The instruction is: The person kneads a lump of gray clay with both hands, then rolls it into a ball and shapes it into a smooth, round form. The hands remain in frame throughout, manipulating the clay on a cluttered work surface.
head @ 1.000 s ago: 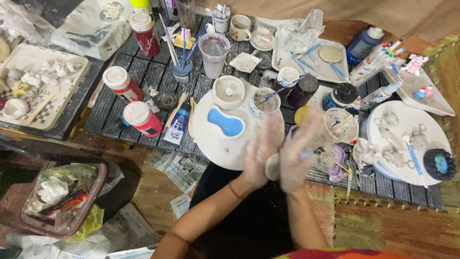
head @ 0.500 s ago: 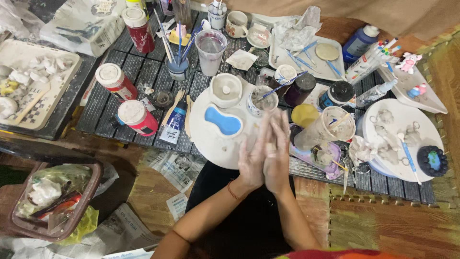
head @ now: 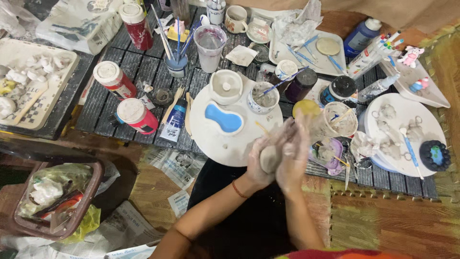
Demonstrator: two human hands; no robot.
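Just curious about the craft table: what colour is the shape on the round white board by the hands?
Bright blue shape on the round white board; head view.

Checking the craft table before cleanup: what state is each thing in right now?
Clay lump: pressed between both palms.
Left hand: closed around the clay, dusted white.
Right hand: pressed against the clay.
Red bottles: capped.
Blue bottle: capped.
Paint tube: lying flat.
Basket: full of scraps.

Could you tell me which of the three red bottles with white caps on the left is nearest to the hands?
The lowest red bottle, lying tilted beside the blue paint tube. The other two sit farther up and left of the clay-covered hands.
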